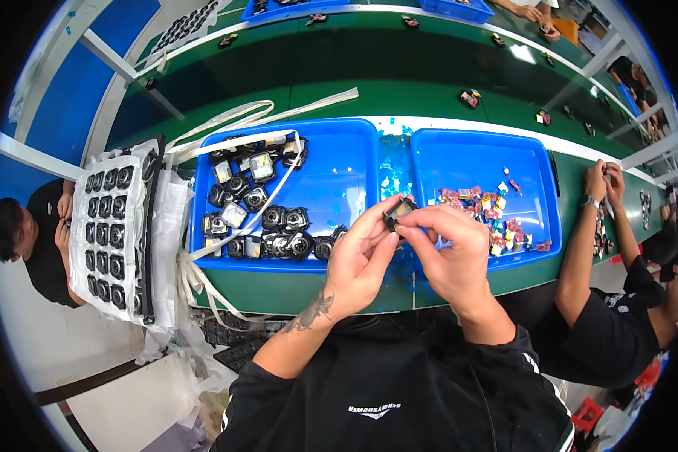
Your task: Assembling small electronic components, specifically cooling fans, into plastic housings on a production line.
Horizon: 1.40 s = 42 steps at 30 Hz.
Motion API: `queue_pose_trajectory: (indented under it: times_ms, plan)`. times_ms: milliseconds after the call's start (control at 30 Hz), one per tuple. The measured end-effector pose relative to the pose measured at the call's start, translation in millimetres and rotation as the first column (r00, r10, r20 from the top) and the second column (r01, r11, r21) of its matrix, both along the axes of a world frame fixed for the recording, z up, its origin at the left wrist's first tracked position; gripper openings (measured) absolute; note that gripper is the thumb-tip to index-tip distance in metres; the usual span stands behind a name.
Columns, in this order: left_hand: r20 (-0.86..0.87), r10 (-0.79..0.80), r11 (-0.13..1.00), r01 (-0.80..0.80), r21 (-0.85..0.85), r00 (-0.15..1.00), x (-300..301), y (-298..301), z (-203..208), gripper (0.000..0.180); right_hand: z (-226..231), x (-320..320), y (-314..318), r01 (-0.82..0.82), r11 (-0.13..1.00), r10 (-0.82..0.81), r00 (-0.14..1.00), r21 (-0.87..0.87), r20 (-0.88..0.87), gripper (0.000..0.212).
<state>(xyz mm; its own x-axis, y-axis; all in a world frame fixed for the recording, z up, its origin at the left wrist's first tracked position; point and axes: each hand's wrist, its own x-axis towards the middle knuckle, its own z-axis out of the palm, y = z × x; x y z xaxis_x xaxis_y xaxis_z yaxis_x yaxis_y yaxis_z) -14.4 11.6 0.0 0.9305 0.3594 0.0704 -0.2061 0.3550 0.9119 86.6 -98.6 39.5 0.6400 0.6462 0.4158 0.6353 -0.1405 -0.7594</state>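
Between my hands is a small black smartwatch case point(399, 214), held up over the gap between two blue trays. My left hand point(360, 260) grips its left side, thumb against the lower edge. The fingers of my right hand point(450, 242) pinch it from the right. Beyond my left hand, the left blue tray point(339, 151) holds several black watch cases point(275, 218), some with pale square faces. Past my right hand, the right blue tray point(459, 151) contains a pile of small red, yellow and white parts point(497, 215).
A rack of watch cases in white trays point(113, 226) stands at the left. White strapping point(279, 181) crosses the left tray. Behind runs a green conveyor belt point(399, 71) carrying scattered parts. Co-workers sit on both sides, one's hands point(604, 181) close by on the right.
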Motion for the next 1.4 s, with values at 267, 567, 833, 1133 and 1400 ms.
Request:
queue_pose_trajectory:
  times_ms: [267, 567, 833, 1133, 1400]
  plan:
    - [-0.024, -0.037, 0.999, 0.038, 0.032, 0.999, -1, -1, 2, 0.047, 1, 4, -2, -0.037, 0.998, 0.026, 0.98, -0.051, -0.199, 0.01]
    - [0.043, -0.018, 0.974, 0.008, 0.225, 0.999, -9, -2, -9, 0.047, 6, 4, -5, -0.023, 0.988, 0.018, 0.999, -0.156, -0.029, 0.018]
    - [0.043, 0.16, 0.956, -0.145, -0.254, 0.986, -1, -4, 4, 0.046, -14, 6, -17, 0.003, 0.955, 0.168, 0.817, 0.295, -0.551, 0.026]
    - [0.063, 0.145, 0.851, -0.157, 0.501, 0.987, -5, 11, 1, 0.028, -13, 6, -29, -0.108, 0.97, 0.231, 0.687, 0.217, -0.689, 0.015]
    - [-0.043, 0.145, 0.77, -0.086, 0.632, 0.989, -10, 15, -1, 0.018, -18, 13, -30, -0.23, 0.969, 0.238, 0.79, 0.087, -0.565, 0.008]
